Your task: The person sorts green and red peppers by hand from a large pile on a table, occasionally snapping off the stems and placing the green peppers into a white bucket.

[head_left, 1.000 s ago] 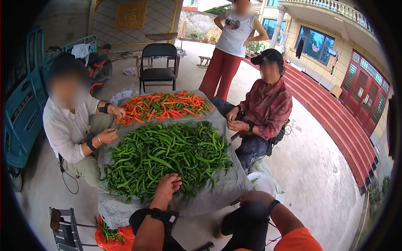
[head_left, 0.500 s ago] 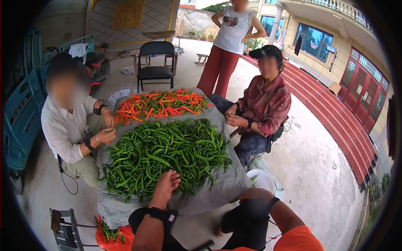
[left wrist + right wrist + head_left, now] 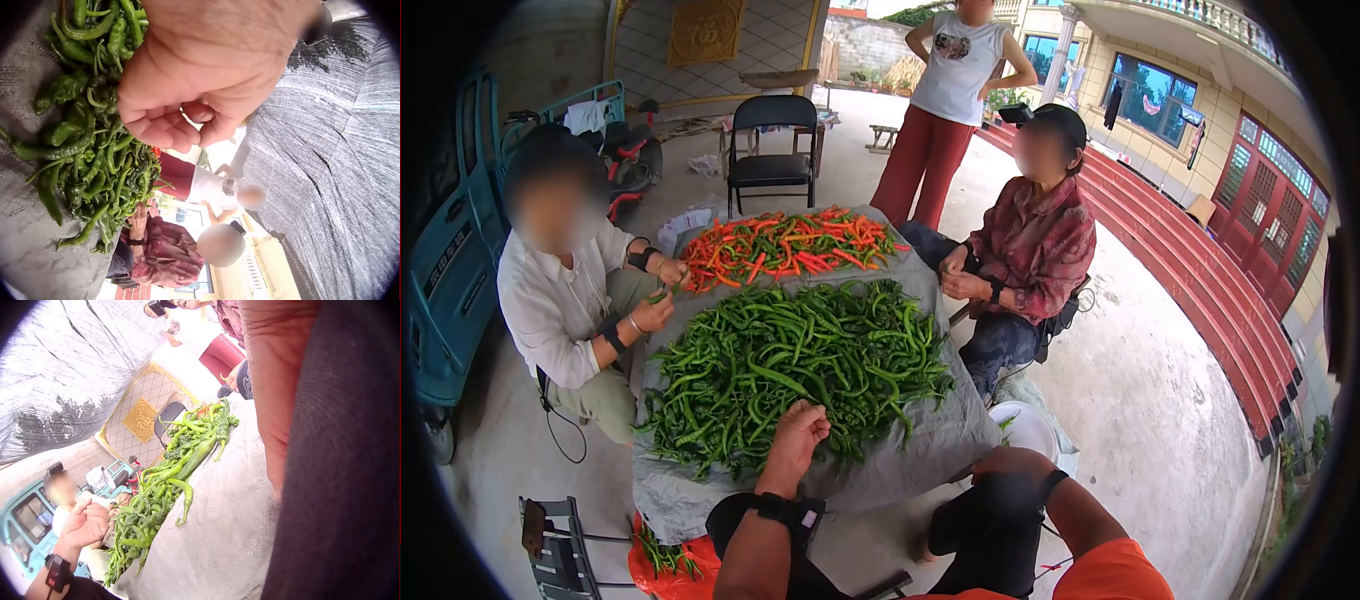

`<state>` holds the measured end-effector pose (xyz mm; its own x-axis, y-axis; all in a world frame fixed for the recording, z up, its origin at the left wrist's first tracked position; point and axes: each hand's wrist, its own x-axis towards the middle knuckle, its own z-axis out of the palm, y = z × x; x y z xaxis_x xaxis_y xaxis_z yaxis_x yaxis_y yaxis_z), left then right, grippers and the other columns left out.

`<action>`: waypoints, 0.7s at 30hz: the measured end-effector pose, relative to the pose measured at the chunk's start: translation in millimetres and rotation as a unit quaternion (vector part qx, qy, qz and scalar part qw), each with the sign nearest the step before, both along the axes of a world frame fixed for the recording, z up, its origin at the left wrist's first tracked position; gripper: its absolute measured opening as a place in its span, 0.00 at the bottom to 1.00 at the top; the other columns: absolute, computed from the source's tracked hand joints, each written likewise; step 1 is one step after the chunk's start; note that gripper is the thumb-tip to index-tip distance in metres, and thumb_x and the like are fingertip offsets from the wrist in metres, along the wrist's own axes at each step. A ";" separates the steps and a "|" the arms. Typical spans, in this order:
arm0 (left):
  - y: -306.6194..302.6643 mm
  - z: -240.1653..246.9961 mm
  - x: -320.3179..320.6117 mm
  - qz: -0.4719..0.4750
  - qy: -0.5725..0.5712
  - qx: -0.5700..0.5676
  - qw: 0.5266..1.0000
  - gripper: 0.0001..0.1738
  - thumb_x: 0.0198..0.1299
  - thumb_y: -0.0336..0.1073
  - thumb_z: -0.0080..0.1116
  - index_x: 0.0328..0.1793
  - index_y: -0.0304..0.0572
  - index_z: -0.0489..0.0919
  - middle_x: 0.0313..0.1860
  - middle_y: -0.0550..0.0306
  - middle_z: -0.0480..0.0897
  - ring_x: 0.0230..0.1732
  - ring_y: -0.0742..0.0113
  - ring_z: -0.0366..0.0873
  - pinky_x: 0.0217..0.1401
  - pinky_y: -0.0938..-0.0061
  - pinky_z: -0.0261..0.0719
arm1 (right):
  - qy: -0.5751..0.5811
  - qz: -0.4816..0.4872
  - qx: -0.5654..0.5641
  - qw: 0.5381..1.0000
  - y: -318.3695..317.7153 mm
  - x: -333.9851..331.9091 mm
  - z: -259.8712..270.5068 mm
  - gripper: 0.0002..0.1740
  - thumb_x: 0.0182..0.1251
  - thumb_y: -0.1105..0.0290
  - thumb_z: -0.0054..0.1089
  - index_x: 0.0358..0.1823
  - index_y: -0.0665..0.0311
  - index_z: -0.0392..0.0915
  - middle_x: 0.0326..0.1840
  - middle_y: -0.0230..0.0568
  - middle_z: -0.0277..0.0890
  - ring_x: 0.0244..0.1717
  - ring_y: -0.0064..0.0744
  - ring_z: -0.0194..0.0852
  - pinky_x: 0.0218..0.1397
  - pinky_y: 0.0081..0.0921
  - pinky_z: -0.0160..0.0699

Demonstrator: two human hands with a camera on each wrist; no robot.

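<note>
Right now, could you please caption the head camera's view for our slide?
Left hand at green pepper heap, mostly red heap beyond.

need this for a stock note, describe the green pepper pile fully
The green peppers form a broad, tangled heap: long, slender, glossy, many curved, some wrinkled, with thin stems. They lie on a grey sheet, nearer the camera than the mostly red peppers. The left hand is over the near edge.
</note>
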<state>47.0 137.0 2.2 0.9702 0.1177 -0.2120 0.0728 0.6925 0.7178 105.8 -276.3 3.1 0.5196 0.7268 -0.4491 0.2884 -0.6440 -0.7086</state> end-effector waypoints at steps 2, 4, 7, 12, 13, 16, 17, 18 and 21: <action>1.0 -3.8 1.4 -0.021 -0.041 -0.014 0.999 0.14 0.57 0.27 0.57 0.23 0.52 0.66 0.21 0.68 0.70 0.24 0.75 0.70 0.28 0.79 0.65 | 0.004 0.005 0.011 1.000 -3.2 1.2 -6.6 0.20 0.69 0.55 0.48 0.40 0.62 0.84 0.40 0.33 0.84 0.46 0.27 0.79 0.56 0.22 0.68; 0.8 -5.5 1.1 -0.028 -0.057 -0.009 0.998 0.16 0.57 0.25 0.56 0.23 0.51 0.64 0.20 0.68 0.68 0.22 0.77 0.66 0.26 0.79 0.63 | -0.004 0.000 0.019 1.000 -5.3 0.7 -9.7 0.20 0.69 0.55 0.48 0.40 0.62 0.85 0.40 0.33 0.84 0.46 0.27 0.79 0.56 0.23 0.68; -0.5 -4.4 0.3 -0.027 -0.064 -0.009 0.998 0.17 0.55 0.21 0.54 0.22 0.52 0.61 0.20 0.69 0.65 0.19 0.77 0.61 0.24 0.79 0.58 | 0.007 0.002 0.024 1.000 -5.6 2.0 -10.0 0.20 0.69 0.55 0.48 0.40 0.61 0.85 0.41 0.33 0.84 0.46 0.27 0.79 0.57 0.23 0.68; 1.7 -5.2 -0.6 -0.021 -0.068 -0.027 0.997 0.18 0.56 0.21 0.52 0.22 0.53 0.60 0.18 0.70 0.62 0.16 0.80 0.57 0.20 0.80 0.53 | 0.016 0.005 -0.025 1.000 -3.6 8.9 -13.5 0.21 0.69 0.54 0.46 0.40 0.60 0.85 0.39 0.33 0.84 0.46 0.27 0.79 0.56 0.23 0.68; 1.4 -1.9 -1.6 -0.013 -0.065 -0.033 0.997 0.18 0.57 0.21 0.52 0.22 0.53 0.60 0.17 0.70 0.61 0.15 0.80 0.56 0.19 0.80 0.52 | 0.011 0.008 -0.047 0.999 -1.9 7.1 -13.0 0.21 0.69 0.54 0.46 0.40 0.60 0.85 0.39 0.33 0.84 0.45 0.27 0.79 0.55 0.23 0.69; 3.3 -0.9 -3.1 -0.006 -0.056 -0.049 0.997 0.18 0.60 0.26 0.52 0.23 0.55 0.60 0.14 0.72 0.58 0.12 0.81 0.54 0.16 0.80 0.50 | 0.047 -0.025 -0.074 0.996 -4.0 11.2 -22.5 0.21 0.69 0.54 0.46 0.40 0.59 0.85 0.38 0.34 0.84 0.43 0.28 0.79 0.53 0.24 0.70; 3.8 0.6 -3.5 -0.008 -0.052 -0.062 0.997 0.18 0.62 0.28 0.52 0.23 0.55 0.60 0.14 0.72 0.58 0.12 0.80 0.53 0.16 0.80 0.50 | 0.054 -0.053 -0.078 0.994 -4.9 10.2 -24.6 0.20 0.68 0.54 0.47 0.39 0.58 0.85 0.37 0.33 0.84 0.41 0.27 0.79 0.52 0.24 0.70; 4.1 2.9 -3.1 -0.010 -0.049 -0.074 0.996 0.19 0.63 0.29 0.52 0.22 0.55 0.59 0.14 0.73 0.57 0.12 0.80 0.53 0.16 0.80 0.49 | 0.049 -0.052 -0.081 0.994 -3.3 9.6 -23.0 0.20 0.68 0.54 0.47 0.39 0.59 0.85 0.37 0.33 0.84 0.41 0.27 0.79 0.52 0.24 0.70; 4.1 2.3 -1.5 -0.004 -0.050 -0.079 0.996 0.22 0.68 0.42 0.49 0.21 0.54 0.56 0.14 0.71 0.55 0.14 0.78 0.53 0.17 0.79 0.51 | 0.050 -0.071 -0.103 0.991 -1.0 9.7 -20.6 0.20 0.68 0.54 0.48 0.38 0.59 0.86 0.36 0.33 0.84 0.40 0.27 0.79 0.52 0.23 0.70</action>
